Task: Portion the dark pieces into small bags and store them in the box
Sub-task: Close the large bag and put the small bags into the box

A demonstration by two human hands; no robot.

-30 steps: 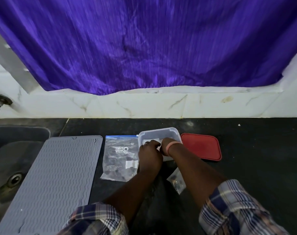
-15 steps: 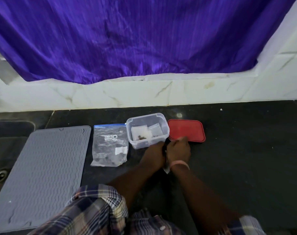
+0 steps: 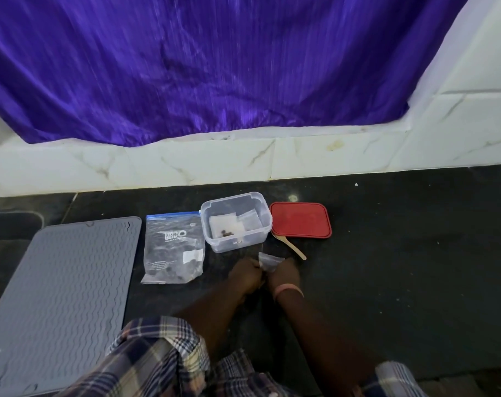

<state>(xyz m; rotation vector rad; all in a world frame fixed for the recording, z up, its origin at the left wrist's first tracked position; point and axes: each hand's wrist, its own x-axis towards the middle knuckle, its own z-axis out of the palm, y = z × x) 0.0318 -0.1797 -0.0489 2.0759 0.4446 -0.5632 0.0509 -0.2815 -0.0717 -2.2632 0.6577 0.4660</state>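
Purple curtain [image 3: 215,67] fills the top, hanging over a white marble-look tiled wall [image 3: 329,156]. Dark countertop [image 3: 415,267] below. Grey wavy-ribbed mat [image 3: 60,296] at left, lying flat. Large zip bag [image 3: 173,249] with blue seal and printed logo lies just right of the mat, dark pieces [image 3: 172,272] gathered at its near end. Clear plastic box [image 3: 236,222] just right of that bag, lid off; inside are small filled bags, a few dark bits showing through. Red lid [image 3: 300,220] lies flat just right of the box. Wooden spoon [image 3: 289,244] rests at the lid's near-left corner, handle pointing toward the person. Both hands meet in front of the box: left hand [image 3: 245,276] and right hand [image 3: 283,277] (pink band on the wrist) pinch a small clear bag [image 3: 267,260] between them, fingers curled on it. Bag contents too blurred to tell. Plaid sleeves at the bottom edge.
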